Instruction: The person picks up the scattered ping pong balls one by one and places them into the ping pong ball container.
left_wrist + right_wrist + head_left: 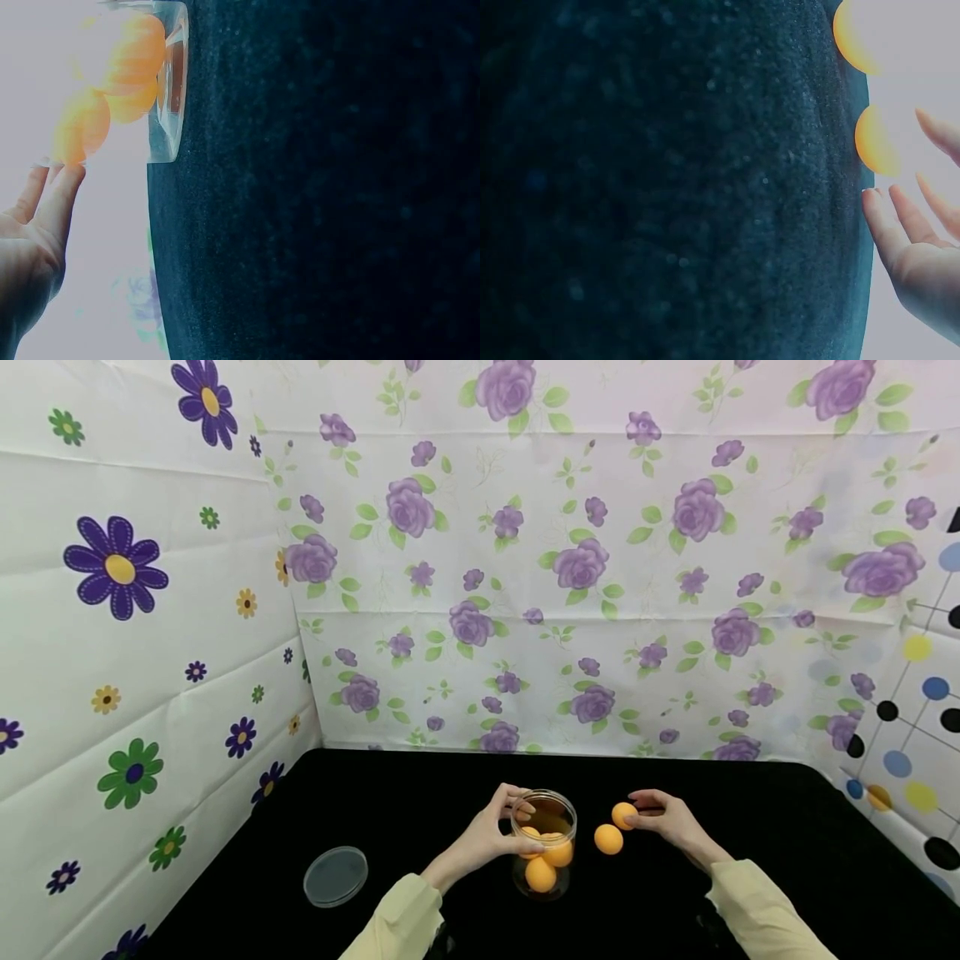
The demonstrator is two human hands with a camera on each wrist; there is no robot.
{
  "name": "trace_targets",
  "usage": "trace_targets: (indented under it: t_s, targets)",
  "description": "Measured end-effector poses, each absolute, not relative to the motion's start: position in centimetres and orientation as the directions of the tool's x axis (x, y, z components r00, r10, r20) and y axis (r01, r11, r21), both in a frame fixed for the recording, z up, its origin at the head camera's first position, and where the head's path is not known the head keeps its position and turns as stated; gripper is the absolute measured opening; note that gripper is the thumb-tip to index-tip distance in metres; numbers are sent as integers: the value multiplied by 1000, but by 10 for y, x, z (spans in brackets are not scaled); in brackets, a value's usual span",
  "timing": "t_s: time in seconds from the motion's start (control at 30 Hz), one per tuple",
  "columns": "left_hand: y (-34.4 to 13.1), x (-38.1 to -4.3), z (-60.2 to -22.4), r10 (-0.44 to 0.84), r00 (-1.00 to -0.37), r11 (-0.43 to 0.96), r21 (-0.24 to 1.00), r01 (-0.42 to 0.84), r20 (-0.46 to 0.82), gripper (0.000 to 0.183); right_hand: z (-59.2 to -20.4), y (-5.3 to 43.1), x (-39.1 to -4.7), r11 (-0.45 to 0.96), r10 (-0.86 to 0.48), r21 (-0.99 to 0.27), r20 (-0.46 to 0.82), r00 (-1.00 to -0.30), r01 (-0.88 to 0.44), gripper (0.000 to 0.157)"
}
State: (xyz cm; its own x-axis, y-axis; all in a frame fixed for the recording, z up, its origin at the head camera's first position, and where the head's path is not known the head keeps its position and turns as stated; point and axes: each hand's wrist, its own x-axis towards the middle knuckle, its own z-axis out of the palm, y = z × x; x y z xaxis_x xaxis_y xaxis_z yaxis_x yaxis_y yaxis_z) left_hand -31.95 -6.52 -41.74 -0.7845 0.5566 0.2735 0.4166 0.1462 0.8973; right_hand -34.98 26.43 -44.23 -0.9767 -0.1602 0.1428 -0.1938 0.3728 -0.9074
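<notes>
My left hand [483,839] grips a clear jar [551,885] near its top, thumb on the near side and fingers around the far side. The jar stands upright with its mouth uncovered and holds several orange ping-pong balls [541,875]. In the left wrist view the balls [135,56] show washed out through the jar wall. To the jar's right, two more orange balls lie on the table: a nearer ball [608,839] and a farther ball [624,815]. My right hand [671,822] is at the farther ball, its fingers [885,225] spread beside it rather than closed around it.
A round, clear lid [335,877] lies flat on the black tabletop [420,777], left of my left arm. Flower-printed cloth walls [525,568] stand behind the table and at its left; a dotted cloth [922,693] hangs at the right.
</notes>
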Motion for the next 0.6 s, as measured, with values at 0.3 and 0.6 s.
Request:
trace_targets:
  t_s: [0.3, 0.6]
  targets:
    - [-65, -320, -419, 550, -789, 148, 898, 413, 272, 57, -444, 262, -352, 382, -150, -909, 120, -981, -169, 51]
    - [-65, -321, -419, 552, -788, 145, 899, 412, 273, 57, -445, 258, -350, 383, -129, -910, 118, -985, -159, 54]
